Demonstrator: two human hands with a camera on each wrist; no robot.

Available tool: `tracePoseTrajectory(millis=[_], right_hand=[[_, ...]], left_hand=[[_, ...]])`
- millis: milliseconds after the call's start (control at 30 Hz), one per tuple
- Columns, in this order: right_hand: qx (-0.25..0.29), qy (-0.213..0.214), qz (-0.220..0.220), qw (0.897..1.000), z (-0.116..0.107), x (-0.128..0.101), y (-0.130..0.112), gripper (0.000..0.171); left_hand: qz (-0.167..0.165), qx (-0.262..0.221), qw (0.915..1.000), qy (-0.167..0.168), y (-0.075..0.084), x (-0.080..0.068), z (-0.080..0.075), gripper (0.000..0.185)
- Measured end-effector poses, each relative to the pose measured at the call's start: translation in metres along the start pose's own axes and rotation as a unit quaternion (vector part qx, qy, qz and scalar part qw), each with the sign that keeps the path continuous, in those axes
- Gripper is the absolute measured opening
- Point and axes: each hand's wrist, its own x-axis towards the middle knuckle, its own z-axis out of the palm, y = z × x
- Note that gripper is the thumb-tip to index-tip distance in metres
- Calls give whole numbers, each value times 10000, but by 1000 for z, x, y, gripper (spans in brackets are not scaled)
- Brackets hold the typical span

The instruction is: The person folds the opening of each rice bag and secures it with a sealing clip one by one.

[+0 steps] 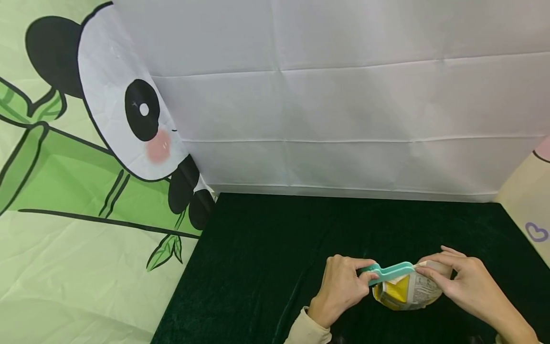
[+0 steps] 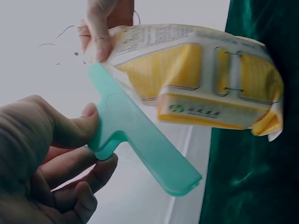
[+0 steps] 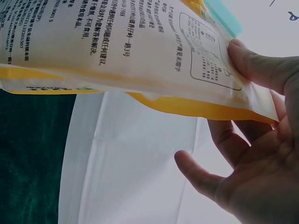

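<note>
From the head view, the left hand (image 1: 341, 289) is pinching the stubby handle end of a teal sealing clip (image 1: 388, 272), fingers curled round it, while the right hand (image 1: 464, 282) is gripping the top of a yellow-and-white snack bag (image 1: 408, 290). The clip is lying along the bag's folded top, so the two hands are facing each other, one steadying the fold and the other working the clip. The bag is resting on the dark green counter (image 1: 275, 258) near its front edge, toward the right corner. Open counter is stretching to the left and back as far as the white backdrop (image 1: 343, 105), with a panda-print sheet (image 1: 86, 143) hanging beyond the left edge.

In the left wrist view, the thumb and curled fingers (image 2: 88, 121) are squeezing the clip's (image 2: 140, 140) short grip, and its long bar is running up to the bag's (image 2: 196, 79) top corner, where the other hand's fingertips (image 2: 98, 42) are pressing the fold. The bar's far end is sticking out free of the bag.

In the right wrist view, the thumb (image 3: 257, 65) is pressing on the printed back of the bag (image 3: 117, 46) near its top edge; the remaining fingers are reaching behind it, mostly hidden, with one lower finger (image 3: 196, 172) hanging free. A sliver of the clip (image 3: 224, 18) is showing above.
</note>
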Motion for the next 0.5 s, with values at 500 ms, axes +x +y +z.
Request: tracePoseTrajectory(millis=[500], right_hand=[[143, -47, 211, 9997, 3, -1, 1, 30]], left_hand=[[-102, -634, 9979, 58, -5, -2, 13, 19]])
